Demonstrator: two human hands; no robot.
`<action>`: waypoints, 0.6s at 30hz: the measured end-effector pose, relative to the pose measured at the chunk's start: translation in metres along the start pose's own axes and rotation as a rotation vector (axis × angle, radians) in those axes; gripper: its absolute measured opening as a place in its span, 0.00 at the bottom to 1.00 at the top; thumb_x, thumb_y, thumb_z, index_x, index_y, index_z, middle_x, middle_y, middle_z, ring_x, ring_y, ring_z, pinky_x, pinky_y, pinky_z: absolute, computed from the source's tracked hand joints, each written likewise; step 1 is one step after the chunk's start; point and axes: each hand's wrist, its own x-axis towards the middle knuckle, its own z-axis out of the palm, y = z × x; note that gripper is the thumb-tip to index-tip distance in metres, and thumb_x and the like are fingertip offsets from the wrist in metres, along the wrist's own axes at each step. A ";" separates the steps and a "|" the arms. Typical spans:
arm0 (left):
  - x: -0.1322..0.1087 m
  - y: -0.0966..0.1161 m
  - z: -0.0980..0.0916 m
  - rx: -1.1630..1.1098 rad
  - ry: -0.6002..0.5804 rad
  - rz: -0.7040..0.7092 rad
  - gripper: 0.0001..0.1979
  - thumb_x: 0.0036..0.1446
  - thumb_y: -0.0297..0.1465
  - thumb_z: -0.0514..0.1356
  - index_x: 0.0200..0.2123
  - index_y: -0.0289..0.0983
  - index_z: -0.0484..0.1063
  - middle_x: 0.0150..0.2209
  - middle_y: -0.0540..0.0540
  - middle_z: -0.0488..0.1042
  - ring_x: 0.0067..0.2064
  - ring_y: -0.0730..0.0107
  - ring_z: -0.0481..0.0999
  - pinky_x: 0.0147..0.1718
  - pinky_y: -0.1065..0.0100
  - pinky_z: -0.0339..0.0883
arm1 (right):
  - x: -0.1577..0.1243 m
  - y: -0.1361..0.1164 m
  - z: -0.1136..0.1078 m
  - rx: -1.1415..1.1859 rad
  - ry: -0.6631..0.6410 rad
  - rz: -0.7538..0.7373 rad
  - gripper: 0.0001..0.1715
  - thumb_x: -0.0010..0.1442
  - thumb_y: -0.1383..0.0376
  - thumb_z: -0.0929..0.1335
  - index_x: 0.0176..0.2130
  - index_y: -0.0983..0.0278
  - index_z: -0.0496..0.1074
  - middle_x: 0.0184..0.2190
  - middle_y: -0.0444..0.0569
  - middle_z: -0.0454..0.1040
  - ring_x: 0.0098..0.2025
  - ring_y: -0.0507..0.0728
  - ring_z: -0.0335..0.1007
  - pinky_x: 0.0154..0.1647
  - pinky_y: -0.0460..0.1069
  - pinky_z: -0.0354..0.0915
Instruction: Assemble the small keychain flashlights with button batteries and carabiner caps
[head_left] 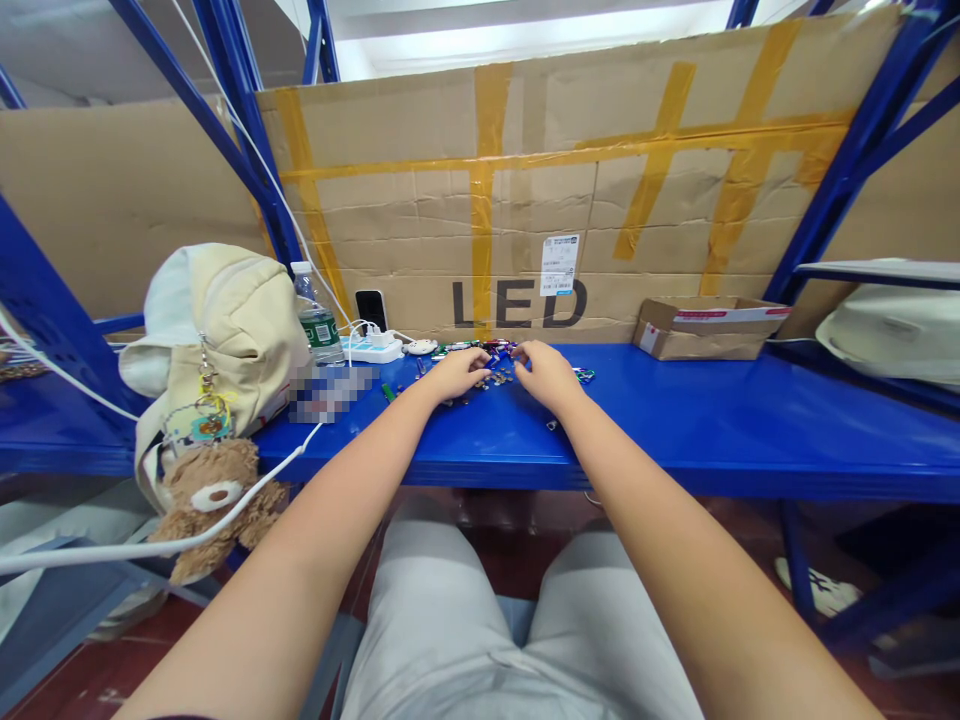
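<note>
Both forearms reach over the front edge of the blue table (712, 415). Pile of small mixed-colour pieces (499, 378) lies toward the table's back edge; items too small to identify singly. Left hand (461, 373) at the pile's left side, fingers curled down; right hand (544, 370) at its right side, fingers bent inward, a gap between the two. Grip, both hands: cannot tell whether either pinches a piece or only touches; no held item distinguishable. Outliers: green piece (388, 392) left of the left hand, small piece (552, 425) nearer the front edge. Open cardboard box (701, 333) by the back edge, well to the right; white power strip (373, 349) by the back edge, left of the pile; water bottle (321, 330) just beyond it, further left. Judgement: step in hand looks like two-handed fingering through loose pieces; next move calls for a light fingertip pinch that leaves neighbouring pieces unscattered
</note>
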 end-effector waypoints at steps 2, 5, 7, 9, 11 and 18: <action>0.000 -0.001 0.000 0.019 -0.001 -0.011 0.11 0.56 0.31 0.58 0.42 0.36 0.70 0.41 0.45 0.76 0.40 0.67 0.75 0.41 0.67 0.69 | 0.000 0.001 0.001 -0.091 -0.117 0.011 0.16 0.58 0.66 0.62 0.44 0.62 0.74 0.45 0.54 0.72 0.47 0.61 0.67 0.47 0.53 0.62; 0.000 -0.002 0.001 0.026 -0.009 -0.021 0.11 0.55 0.33 0.58 0.41 0.36 0.70 0.40 0.45 0.76 0.40 0.66 0.75 0.42 0.66 0.69 | -0.001 -0.001 0.003 -0.206 -0.269 -0.024 0.18 0.59 0.64 0.62 0.46 0.57 0.75 0.47 0.55 0.71 0.50 0.66 0.65 0.47 0.59 0.61; 0.000 -0.002 0.001 0.031 -0.020 -0.025 0.11 0.55 0.33 0.58 0.41 0.36 0.70 0.40 0.45 0.76 0.40 0.66 0.75 0.42 0.65 0.69 | -0.001 -0.003 0.004 -0.250 -0.308 -0.042 0.21 0.60 0.65 0.60 0.49 0.55 0.74 0.49 0.56 0.70 0.51 0.68 0.63 0.46 0.62 0.61; -0.001 -0.001 0.001 0.034 -0.039 -0.023 0.10 0.55 0.32 0.58 0.41 0.35 0.70 0.40 0.45 0.76 0.40 0.65 0.75 0.42 0.64 0.69 | -0.001 -0.005 0.004 -0.268 -0.320 -0.055 0.21 0.60 0.65 0.60 0.48 0.55 0.74 0.49 0.56 0.69 0.51 0.68 0.63 0.46 0.63 0.61; -0.001 0.000 0.000 0.032 -0.056 -0.015 0.10 0.55 0.32 0.58 0.41 0.35 0.70 0.41 0.45 0.76 0.41 0.65 0.75 0.43 0.64 0.69 | 0.000 -0.005 0.004 -0.268 -0.307 -0.063 0.19 0.60 0.63 0.61 0.46 0.56 0.75 0.48 0.56 0.70 0.51 0.67 0.63 0.47 0.63 0.60; -0.003 0.004 -0.001 0.057 -0.073 -0.017 0.10 0.55 0.31 0.58 0.41 0.35 0.70 0.41 0.44 0.76 0.42 0.65 0.75 0.43 0.65 0.69 | 0.001 -0.005 0.003 -0.257 -0.282 -0.059 0.13 0.59 0.59 0.65 0.40 0.58 0.76 0.46 0.54 0.72 0.49 0.64 0.64 0.46 0.58 0.61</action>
